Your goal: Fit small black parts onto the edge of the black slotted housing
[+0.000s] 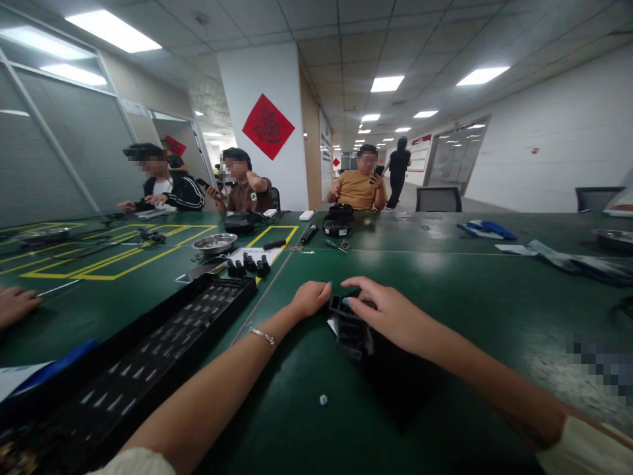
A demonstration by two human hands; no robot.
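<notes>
My left hand [310, 298] rests curled on the green table [445, 290], its fingers closed against the left edge of a small black plastic part [351, 330]. Over the top of that same part arches my right hand [386, 310], fingertips pressing down on its far edge. The part lies on a dark flat piece that runs toward me under my right forearm. A thin bracelet circles my left wrist. A small white screw [323, 399] lies on the table close to me.
A long black tray [148, 363] with rows of small metal pieces lies at my left. Beyond it stand several black caps [247, 265], a metal bowl [214, 243], and yellow floor-tape marks. Three people sit at the far side; another person's hand [14, 305] shows at left.
</notes>
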